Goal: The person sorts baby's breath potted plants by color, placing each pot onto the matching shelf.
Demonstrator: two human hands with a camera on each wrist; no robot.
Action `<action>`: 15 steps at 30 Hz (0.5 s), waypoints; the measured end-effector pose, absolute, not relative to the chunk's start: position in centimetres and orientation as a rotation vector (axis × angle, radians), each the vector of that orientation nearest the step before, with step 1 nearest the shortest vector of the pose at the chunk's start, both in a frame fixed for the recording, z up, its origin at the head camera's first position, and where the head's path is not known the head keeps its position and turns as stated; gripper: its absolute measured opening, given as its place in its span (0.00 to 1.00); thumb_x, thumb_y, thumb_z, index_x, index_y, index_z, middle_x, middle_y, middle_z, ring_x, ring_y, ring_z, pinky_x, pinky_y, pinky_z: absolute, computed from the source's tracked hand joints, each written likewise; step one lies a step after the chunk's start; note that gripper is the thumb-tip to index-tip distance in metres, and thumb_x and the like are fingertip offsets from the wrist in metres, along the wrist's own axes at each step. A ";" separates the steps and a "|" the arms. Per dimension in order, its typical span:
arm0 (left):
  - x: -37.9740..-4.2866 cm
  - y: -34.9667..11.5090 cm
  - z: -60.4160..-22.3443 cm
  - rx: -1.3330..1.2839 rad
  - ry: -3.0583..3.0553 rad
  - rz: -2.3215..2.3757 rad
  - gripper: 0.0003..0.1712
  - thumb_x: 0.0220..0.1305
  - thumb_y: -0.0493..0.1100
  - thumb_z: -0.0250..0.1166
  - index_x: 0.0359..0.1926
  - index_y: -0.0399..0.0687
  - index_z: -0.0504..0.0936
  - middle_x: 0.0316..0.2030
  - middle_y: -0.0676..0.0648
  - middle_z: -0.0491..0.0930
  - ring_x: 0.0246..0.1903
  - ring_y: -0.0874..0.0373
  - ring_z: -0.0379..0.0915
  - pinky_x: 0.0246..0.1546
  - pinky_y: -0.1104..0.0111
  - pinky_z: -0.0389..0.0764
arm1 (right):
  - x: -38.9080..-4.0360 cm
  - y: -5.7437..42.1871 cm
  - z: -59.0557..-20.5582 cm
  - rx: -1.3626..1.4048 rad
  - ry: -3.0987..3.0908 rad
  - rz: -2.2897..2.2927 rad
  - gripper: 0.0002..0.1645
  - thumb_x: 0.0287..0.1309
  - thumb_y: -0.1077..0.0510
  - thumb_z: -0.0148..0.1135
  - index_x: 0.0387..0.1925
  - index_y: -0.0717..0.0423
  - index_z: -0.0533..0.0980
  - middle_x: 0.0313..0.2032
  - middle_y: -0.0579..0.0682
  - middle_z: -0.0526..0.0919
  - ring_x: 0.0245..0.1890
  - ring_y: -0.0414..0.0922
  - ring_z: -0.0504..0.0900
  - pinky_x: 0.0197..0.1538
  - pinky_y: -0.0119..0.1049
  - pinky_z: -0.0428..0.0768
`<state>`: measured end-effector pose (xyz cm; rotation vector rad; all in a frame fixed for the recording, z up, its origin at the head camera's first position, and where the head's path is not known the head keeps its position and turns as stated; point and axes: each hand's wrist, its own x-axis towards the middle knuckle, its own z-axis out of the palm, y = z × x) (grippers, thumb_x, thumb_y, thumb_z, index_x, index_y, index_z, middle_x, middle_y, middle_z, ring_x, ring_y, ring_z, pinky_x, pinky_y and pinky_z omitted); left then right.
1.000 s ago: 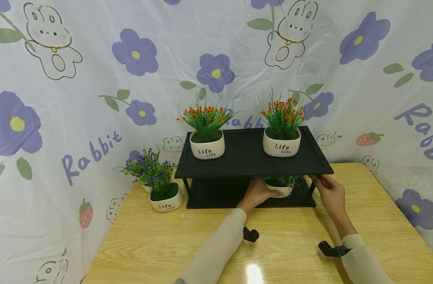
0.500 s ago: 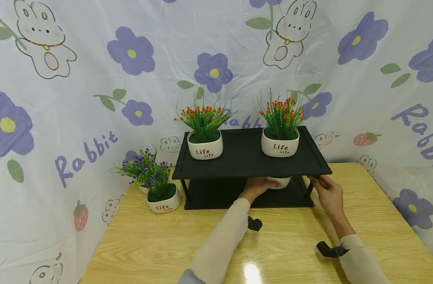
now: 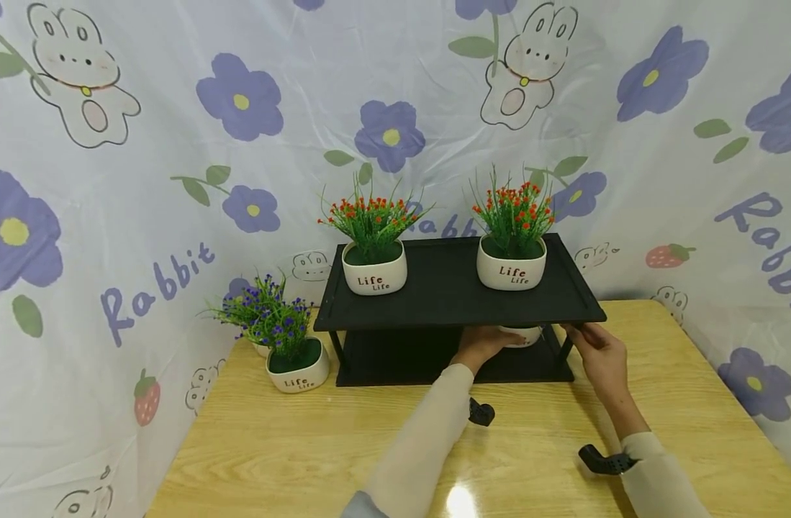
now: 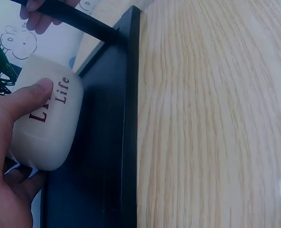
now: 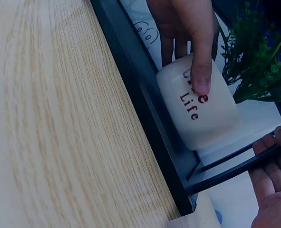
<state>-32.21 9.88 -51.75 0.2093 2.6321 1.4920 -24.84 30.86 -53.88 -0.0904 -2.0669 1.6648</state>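
Observation:
In the head view, my left hand [image 3: 482, 343] reaches between the two boards of a black shelf [image 3: 434, 306] and grips a white flowerpot [image 3: 526, 337] marked "Life". The left wrist view shows the thumb across the front of the pot [image 4: 54, 130] and fingers behind it, over the lower board [image 4: 100, 137]. Purple flowers [image 5: 268, 50] on green stems grow from this pot in the right wrist view; the upper board hides them from above. At the shelf's right end, my right hand [image 3: 604, 358] holds the black post [image 5: 235, 172] with curled fingers.
Two white pots with red flowers, one left [image 3: 376, 279] and one right [image 3: 512, 273], stand on the top board. Purple-flowered pots [image 3: 298, 374] stand on the wooden table [image 3: 272, 446] left of the shelf. A printed cloth [image 3: 330, 57] hangs behind.
My left hand has moved the flowerpot deeper under the upper board, then a little to the right. My right hand stays on the post.

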 end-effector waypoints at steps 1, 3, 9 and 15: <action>-32.2 10.0 -51.9 0.208 2.625 1.500 0.56 0.50 0.48 0.88 0.78 0.59 0.70 0.72 0.52 0.75 0.72 0.51 0.72 0.72 0.56 0.76 | -24.8 30.9 -53.9 -0.088 -2.072 1.662 0.23 0.75 0.62 0.64 0.67 0.63 0.79 0.47 0.26 0.88 0.48 0.18 0.83 0.55 0.15 0.79; -32.1 10.3 -52.1 0.217 2.608 1.537 0.57 0.49 0.47 0.88 0.78 0.59 0.69 0.72 0.52 0.75 0.72 0.51 0.72 0.73 0.55 0.75 | -24.7 31.0 -53.9 -0.086 -2.071 1.658 0.23 0.76 0.62 0.64 0.67 0.63 0.79 0.48 0.27 0.88 0.49 0.18 0.83 0.55 0.15 0.79; -32.4 10.9 -52.6 0.197 2.546 1.591 0.60 0.52 0.47 0.87 0.81 0.59 0.64 0.76 0.50 0.70 0.76 0.50 0.67 0.75 0.52 0.73 | -24.8 31.1 -53.9 -0.069 -2.054 1.662 0.23 0.75 0.61 0.65 0.67 0.62 0.80 0.47 0.25 0.87 0.50 0.20 0.84 0.55 0.16 0.80; -32.6 10.8 -53.2 0.171 2.522 1.557 0.58 0.56 0.50 0.85 0.82 0.59 0.62 0.77 0.49 0.68 0.77 0.50 0.66 0.75 0.52 0.72 | -24.8 30.9 -53.8 -0.082 -2.052 1.682 0.24 0.75 0.60 0.65 0.67 0.64 0.79 0.45 0.23 0.87 0.49 0.19 0.84 0.54 0.16 0.80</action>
